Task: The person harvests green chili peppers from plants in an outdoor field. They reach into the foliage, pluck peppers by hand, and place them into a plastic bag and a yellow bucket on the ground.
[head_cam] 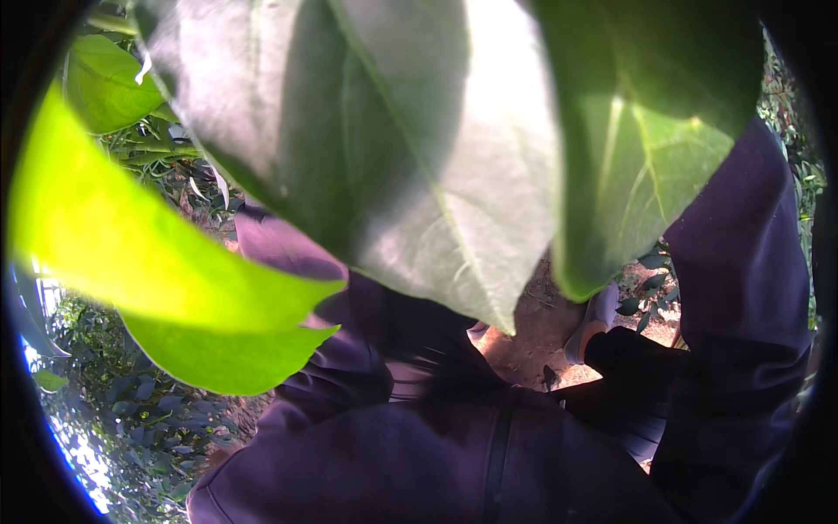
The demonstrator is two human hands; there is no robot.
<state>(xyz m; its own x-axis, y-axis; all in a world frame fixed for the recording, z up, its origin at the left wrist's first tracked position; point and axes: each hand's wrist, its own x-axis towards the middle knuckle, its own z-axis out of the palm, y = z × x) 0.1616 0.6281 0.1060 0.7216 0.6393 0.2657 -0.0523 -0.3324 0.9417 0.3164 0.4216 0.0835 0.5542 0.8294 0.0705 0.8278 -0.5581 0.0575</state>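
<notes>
Neither of my hands is in view; large leaves close to the camera cover the upper part of the picture. A broad green leaf (419,196) with a pale midrib hangs pointed-tip down in the middle, partly in shade. To its right is another green leaf (628,177) with light veins. At the left, a bright yellow-green leaf (150,242) glows in the sun, with a second curled leaf (222,354) below it. My left sleeve (281,242) runs up behind the leaves. My right sleeve (733,262) reaches upward along the right side and passes behind foliage.
Dense leafy plants (144,393) stand at my left. Bare brown soil (543,321) shows between my legs, beside a shoe (592,321). Low dark-leaved sprigs (648,295) grow near that foot. My dark zipped jacket (425,452) fills the bottom.
</notes>
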